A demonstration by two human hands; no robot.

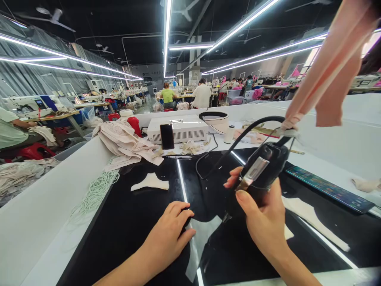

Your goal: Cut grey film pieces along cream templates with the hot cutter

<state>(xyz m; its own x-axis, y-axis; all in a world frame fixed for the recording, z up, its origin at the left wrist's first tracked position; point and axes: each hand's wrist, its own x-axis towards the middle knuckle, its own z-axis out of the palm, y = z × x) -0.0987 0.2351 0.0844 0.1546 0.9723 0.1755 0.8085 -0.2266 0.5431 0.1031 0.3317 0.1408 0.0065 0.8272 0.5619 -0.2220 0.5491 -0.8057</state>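
My right hand [264, 214] is wrapped round a black corded hand tool [259, 165] with a silver metal lever on its side. A pink fabric strip [318, 75] is tied to the tool's top and runs upward. The tool's narrow tip points down beside a greyish, see-through-looking cut piece [205, 234] on the glossy black work surface [119, 234]. Whether the tip touches that piece I cannot tell. My left hand [169, 230] rests with fingers apart at the piece's left edge. A cream fabric piece [150, 182] lies farther ahead, and another cream piece [315, 222] lies to the right.
A white vented box [178, 129] stands at the back, with a phone [167, 137] leaning on it. Pale fabric [125, 143] is heaped at the left above green cord [97, 188]. A dark-screened tablet-like device [327, 186] lies right. Coworkers sit beyond the white partition.
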